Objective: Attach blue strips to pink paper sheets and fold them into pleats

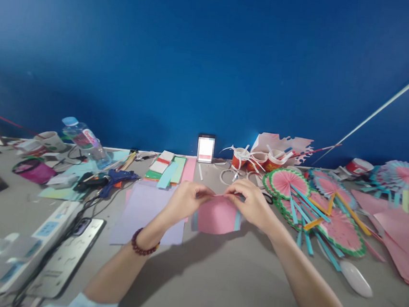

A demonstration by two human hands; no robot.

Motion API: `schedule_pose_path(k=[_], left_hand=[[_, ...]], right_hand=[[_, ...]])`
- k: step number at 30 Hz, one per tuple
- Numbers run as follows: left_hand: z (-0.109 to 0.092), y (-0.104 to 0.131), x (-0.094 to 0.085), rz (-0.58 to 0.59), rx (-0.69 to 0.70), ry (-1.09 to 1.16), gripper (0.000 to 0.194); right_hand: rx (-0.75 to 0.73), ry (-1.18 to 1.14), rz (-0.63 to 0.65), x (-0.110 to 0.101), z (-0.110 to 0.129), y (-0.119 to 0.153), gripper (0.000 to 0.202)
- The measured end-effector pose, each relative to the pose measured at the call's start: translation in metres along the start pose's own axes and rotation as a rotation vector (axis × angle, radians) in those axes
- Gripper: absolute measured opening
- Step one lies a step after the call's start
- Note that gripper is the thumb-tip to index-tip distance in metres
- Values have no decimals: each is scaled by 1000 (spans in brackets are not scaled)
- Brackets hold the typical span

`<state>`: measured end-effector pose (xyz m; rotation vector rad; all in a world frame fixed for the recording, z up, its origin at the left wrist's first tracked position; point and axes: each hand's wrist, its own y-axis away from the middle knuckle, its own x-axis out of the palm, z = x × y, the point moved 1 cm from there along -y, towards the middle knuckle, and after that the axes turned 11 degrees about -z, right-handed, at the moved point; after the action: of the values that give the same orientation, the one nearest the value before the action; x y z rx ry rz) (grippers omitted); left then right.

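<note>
A pink paper piece (218, 216) with light blue strips along its left and right sides hangs between my hands above the grey table. Its upper left edge is pinched by my left hand (190, 200), which has a dark bead bracelet at the wrist. At the upper right edge, the fingers of my right hand (248, 200) are closed on the same paper. Just left of it, a lilac sheet (141, 210) lies flat on the table, partly behind my left forearm.
Pink and green paper fans (342, 229) and a white mouse (356, 279) lie right. Red cups (239, 158) stand at the back. On the left are a power strip (42, 239), a phone (67, 258), a blue glue gun (115, 178) and a tilted bottle (86, 139).
</note>
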<state>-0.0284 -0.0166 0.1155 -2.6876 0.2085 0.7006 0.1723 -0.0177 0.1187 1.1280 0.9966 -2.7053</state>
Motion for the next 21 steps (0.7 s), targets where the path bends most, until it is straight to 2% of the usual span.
schedule_pose_path(k=[5,9,13,21], left_hand=[[0,2,3,-49,37,-64,16],[-2,4,7,-21,57,-100,17],[-8,4,7,-5,48,-120,15],[-11,1,-5,5,-15,-23,20]], right_hand=[[-94,103,-31,-1,11,2,6],[-156,136,-23,2,15,5,12],[-131,109,-38,4,10,5,20],[-74,34,-69,-8,5,1,18]])
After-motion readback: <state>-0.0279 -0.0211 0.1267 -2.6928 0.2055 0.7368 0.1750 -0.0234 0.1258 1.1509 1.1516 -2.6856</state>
